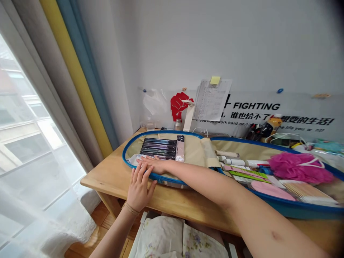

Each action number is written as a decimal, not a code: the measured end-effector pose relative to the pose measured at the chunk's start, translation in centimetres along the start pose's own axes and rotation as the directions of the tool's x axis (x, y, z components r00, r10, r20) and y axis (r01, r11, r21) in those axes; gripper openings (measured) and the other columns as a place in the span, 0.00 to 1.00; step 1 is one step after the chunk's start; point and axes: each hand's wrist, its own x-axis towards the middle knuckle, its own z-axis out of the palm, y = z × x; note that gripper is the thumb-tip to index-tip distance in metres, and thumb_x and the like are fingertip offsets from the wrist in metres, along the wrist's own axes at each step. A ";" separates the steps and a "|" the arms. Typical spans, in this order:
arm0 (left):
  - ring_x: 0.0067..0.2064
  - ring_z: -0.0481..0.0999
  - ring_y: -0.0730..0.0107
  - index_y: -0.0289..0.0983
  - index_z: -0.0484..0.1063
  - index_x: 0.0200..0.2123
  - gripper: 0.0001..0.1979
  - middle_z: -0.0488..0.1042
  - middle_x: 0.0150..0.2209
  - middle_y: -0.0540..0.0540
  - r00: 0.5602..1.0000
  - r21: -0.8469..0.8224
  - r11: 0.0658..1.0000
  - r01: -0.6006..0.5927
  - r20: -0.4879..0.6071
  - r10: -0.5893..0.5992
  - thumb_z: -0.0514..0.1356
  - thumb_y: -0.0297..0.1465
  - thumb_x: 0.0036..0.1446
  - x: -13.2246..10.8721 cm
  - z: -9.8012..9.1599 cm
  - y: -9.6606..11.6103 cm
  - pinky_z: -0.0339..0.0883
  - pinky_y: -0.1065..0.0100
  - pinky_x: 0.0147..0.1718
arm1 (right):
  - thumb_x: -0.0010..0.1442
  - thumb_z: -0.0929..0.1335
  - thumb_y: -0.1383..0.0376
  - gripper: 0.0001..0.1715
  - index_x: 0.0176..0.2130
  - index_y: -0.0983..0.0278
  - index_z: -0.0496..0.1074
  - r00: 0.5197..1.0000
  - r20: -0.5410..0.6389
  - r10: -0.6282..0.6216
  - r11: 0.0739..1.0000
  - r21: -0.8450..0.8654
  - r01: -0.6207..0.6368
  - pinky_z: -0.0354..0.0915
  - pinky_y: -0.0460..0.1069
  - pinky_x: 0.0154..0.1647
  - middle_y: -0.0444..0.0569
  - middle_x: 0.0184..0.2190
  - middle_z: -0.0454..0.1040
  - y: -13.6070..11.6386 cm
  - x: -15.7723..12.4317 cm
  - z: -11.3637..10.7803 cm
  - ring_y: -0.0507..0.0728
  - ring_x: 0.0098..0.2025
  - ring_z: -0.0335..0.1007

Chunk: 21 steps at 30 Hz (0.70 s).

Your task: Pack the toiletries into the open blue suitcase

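A beige travel bag with a blue rim [126, 148] lies open on the wooden table [113, 175]. My right hand [154, 164] reaches across into its left half, fingers flat on the lining beside a dark pack of toothbrushes [159, 148]. Fingers stretched out, my left hand [139, 186] rests on the bag's near rim and the table. Neither hand holds anything. The bag's right half holds a pink bath pouf [298, 166], white tubes [233, 161], flat packets and a bundle of cotton swabs [306, 190].
A curtain and window stand at the left. Against the wall sit small bottles [177, 124], an orange bottle [272, 125], cables and a pinned paper sheet [212, 100]. A floral cushion [174, 238] lies under the table's near edge.
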 end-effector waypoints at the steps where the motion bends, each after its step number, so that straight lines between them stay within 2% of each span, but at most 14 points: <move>1: 0.69 0.51 0.51 0.36 0.56 0.63 0.26 0.63 0.62 0.34 1.000 -0.003 1.000 -0.002 -0.005 0.002 0.54 0.33 0.63 0.0 0.0 0.0 0.49 0.48 0.64 | 0.67 0.52 0.48 0.37 0.70 0.53 0.39 1.000 -0.023 0.004 1.000 -0.005 -0.004 0.31 0.67 0.69 0.46 0.72 0.36 0.0 -0.1 -0.3 0.61 0.73 0.28; 5: 0.69 0.51 0.51 0.35 0.51 0.66 0.29 0.64 0.62 0.34 1.000 -0.027 1.000 0.006 -0.022 -0.007 0.54 0.34 0.64 0.1 -0.1 0.0 0.48 0.48 0.64 | 0.69 0.47 0.52 0.34 0.70 0.55 0.39 0.985 -0.160 0.067 0.997 -0.036 -0.074 0.36 0.65 0.70 0.45 0.71 0.40 0.4 -1.4 -2.3 0.59 0.72 0.32; 8: 0.69 0.51 0.51 0.35 0.52 0.66 0.29 0.64 0.62 0.34 1.000 -0.033 0.999 0.009 -0.026 -0.010 0.54 0.34 0.64 0.1 -0.1 0.0 0.48 0.48 0.64 | 0.68 0.45 0.52 0.36 0.71 0.60 0.38 0.950 -0.279 0.144 0.985 -0.049 -0.163 0.38 0.58 0.71 0.46 0.71 0.40 2.1 -4.0 -4.8 0.56 0.72 0.35; 11: 0.68 0.52 0.51 0.35 0.53 0.65 0.29 0.64 0.61 0.34 1.000 -0.036 0.999 0.009 -0.030 -0.010 0.55 0.34 0.63 0.1 0.0 -0.1 0.48 0.48 0.64 | 0.67 0.48 0.49 0.39 0.71 0.60 0.40 0.881 -0.396 0.260 0.950 -0.061 -0.307 0.41 0.56 0.71 0.47 0.71 0.42 5.3 -9.1 -7.8 0.57 0.72 0.38; 13: 0.68 0.52 0.50 0.35 0.53 0.65 0.28 0.64 0.61 0.34 0.999 -0.037 0.999 0.010 -0.031 -0.011 0.55 0.34 0.63 0.1 0.0 -0.1 0.48 0.48 0.64 | 0.63 0.56 0.45 0.42 0.69 0.58 0.47 0.819 -0.439 0.370 0.896 -0.065 -0.440 0.44 0.60 0.70 0.48 0.70 0.47 7.9 -14.0 -9.6 0.63 0.71 0.41; 15: 0.68 0.52 0.50 0.36 0.53 0.65 0.28 0.64 0.61 0.34 0.999 -0.038 0.999 0.011 -0.031 -0.012 0.55 0.34 0.63 0.1 0.0 -0.1 0.48 0.48 0.64 | 0.55 0.64 0.43 0.46 0.66 0.59 0.58 0.719 -0.465 0.517 0.796 -0.049 -0.603 0.47 0.63 0.69 0.53 0.68 0.55 10.6 -19.7 -10.8 0.69 0.69 0.46; 17: 0.68 0.52 0.50 0.36 0.53 0.65 0.28 0.64 0.61 0.34 0.999 -0.038 0.999 0.010 -0.032 -0.011 0.55 0.34 0.64 0.2 0.0 0.0 0.48 0.47 0.64 | 0.45 0.70 0.42 0.49 0.60 0.64 0.66 0.552 -0.472 0.688 0.628 0.006 -0.778 0.54 0.71 0.62 0.65 0.62 0.63 13.0 -25.6 -11.4 0.79 0.63 0.56; 19: 0.68 0.52 0.50 0.36 0.53 0.65 0.28 0.64 0.61 0.34 0.999 -0.039 0.999 0.009 -0.034 -0.011 0.54 0.34 0.64 0.2 0.0 0.0 0.48 0.47 0.64 | 0.38 0.73 0.42 0.52 0.54 0.69 0.70 0.361 -0.470 0.806 0.439 0.064 -0.896 0.56 0.80 0.51 0.75 0.56 0.66 14.9 -31.0 -11.1 0.88 0.57 0.60; 21: 0.68 0.51 0.50 0.36 0.54 0.65 0.28 0.65 0.61 0.34 0.999 -0.042 0.999 0.013 -0.035 -0.015 0.54 0.34 0.64 0.2 0.0 0.1 0.48 0.47 0.64 | 0.35 0.72 0.39 0.52 0.52 0.66 0.71 0.242 -0.461 0.854 0.325 0.107 -0.940 0.56 0.82 0.46 0.75 0.53 0.67 16.5 -35.2 -10.0 0.91 0.54 0.60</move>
